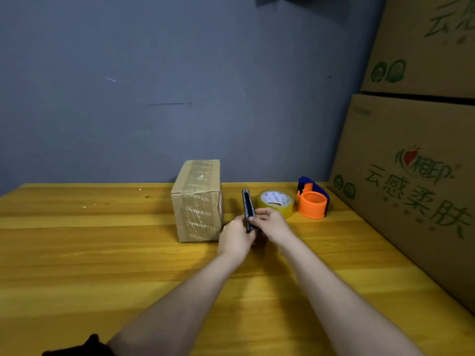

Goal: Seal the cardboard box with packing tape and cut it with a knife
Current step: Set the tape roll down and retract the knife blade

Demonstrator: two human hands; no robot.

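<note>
A small cardboard box (198,201) stands on the wooden table (102,253), with clear printed tape running over its top and down its front. Just right of it, both hands hold a dark utility knife (247,205) upright. My left hand (236,240) grips the knife's lower end. My right hand (270,223) pinches its middle with thumb and fingers. No blade shows at the knife's top. A roll of yellowish packing tape (276,201) lies flat behind my right hand.
An orange and blue tape dispenser (312,199) sits right of the roll. Large printed cardboard cartons (411,176) are stacked along the table's right side. A grey wall (154,98) closes off the back.
</note>
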